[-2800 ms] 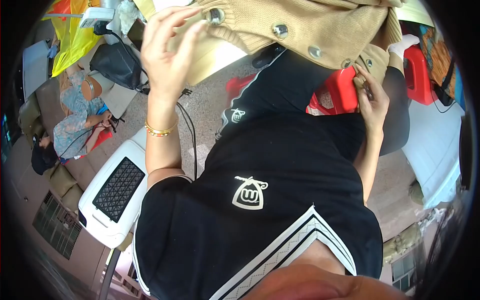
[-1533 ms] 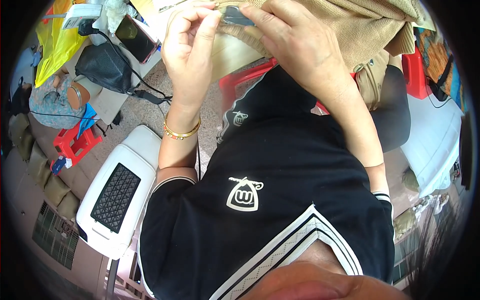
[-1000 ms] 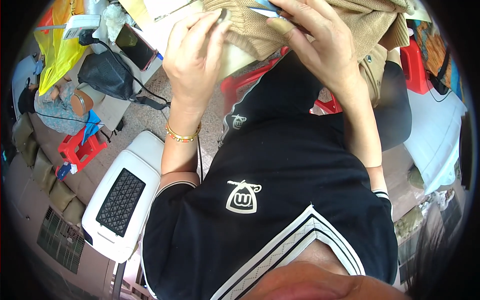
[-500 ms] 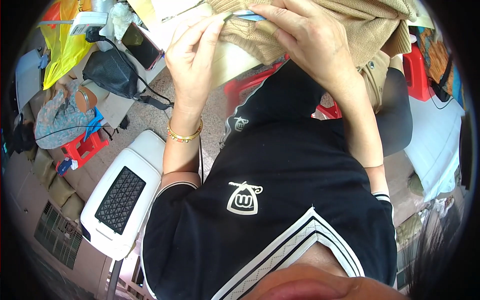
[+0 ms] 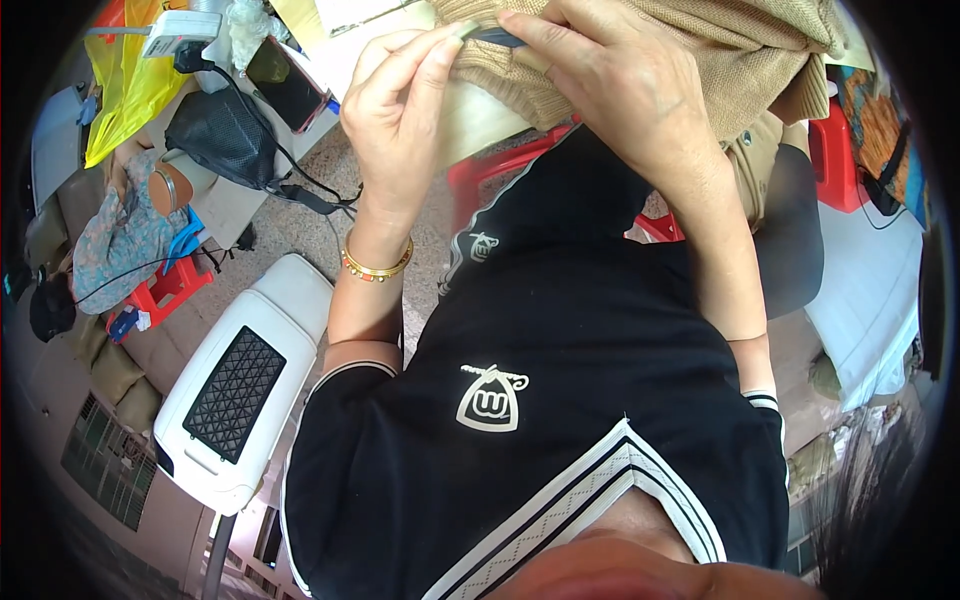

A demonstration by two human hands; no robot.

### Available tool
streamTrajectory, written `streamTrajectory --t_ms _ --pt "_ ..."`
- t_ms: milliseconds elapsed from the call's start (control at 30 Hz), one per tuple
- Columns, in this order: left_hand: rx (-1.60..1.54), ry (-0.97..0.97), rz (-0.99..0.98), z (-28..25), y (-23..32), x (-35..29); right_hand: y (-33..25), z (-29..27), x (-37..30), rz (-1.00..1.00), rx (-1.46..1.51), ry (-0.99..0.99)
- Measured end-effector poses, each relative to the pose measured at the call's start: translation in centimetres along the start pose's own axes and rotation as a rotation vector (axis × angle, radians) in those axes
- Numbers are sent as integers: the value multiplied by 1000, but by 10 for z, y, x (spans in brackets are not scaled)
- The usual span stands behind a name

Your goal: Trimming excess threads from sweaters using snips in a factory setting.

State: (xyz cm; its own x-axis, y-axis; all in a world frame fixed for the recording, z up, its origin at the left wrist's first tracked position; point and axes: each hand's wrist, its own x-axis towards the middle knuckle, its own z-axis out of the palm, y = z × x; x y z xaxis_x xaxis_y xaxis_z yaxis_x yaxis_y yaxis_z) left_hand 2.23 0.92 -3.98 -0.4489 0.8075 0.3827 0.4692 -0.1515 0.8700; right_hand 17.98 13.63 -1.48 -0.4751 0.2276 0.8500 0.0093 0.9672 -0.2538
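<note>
A beige knitted garment (image 5: 690, 30) with ribbed edges lies at the top of the view, under both hands. My left hand (image 5: 395, 130) is closed in a pinch, thumb and forefinger meeting at the left part of the knit. Something pale greenish shows at those fingertips. My right hand (image 5: 640, 95) rests on the garment with its forefinger pointing left and its thumb tucked below, gripping the knit. Between the two sets of fingertips runs a narrow dark strip (image 5: 497, 37), which I cannot identify. The folds hide part of the right thumb.
At left, a table holds a phone (image 5: 283, 85), a black mesh bag (image 5: 222, 140) with cords, and a white power strip (image 5: 182, 34). A yellow plastic bag (image 5: 130, 85) hangs there. Nearby stand a white chair (image 5: 210, 460) and red stools (image 5: 175, 285). Another person (image 5: 125, 235) sits at far left.
My left hand has shifted slightly right and down. The strip between my fingertips looked light blue and white before and now looks dark. My right hand stays nearly in place.
</note>
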Motion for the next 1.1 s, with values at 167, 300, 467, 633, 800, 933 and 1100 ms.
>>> streamTrajectory --t_ms 167,300,467,633,800,933,1100 --pt "-23 -11 -17 3 1 2 10 3 -9 -10 6 -32" --pt "-27 6 -27 -1 0 -2 -20 -29 28 317 11 -508" --pt "-27 -11 -26 2 0 1 7 -2 -6 18 47 -98" --pt "-27 -11 -15 1 -2 0 2 -9 2 159 26 -300" --pt "-49 -1 -55 0 0 -3 -18 -27 22 312 19 -506" --pt "-34 -12 -24 2 0 -1 0 -6 -4 158 -22 -303" --pt "-42 -12 -55 2 1 -2 -8 -20 5 272 9 -446"
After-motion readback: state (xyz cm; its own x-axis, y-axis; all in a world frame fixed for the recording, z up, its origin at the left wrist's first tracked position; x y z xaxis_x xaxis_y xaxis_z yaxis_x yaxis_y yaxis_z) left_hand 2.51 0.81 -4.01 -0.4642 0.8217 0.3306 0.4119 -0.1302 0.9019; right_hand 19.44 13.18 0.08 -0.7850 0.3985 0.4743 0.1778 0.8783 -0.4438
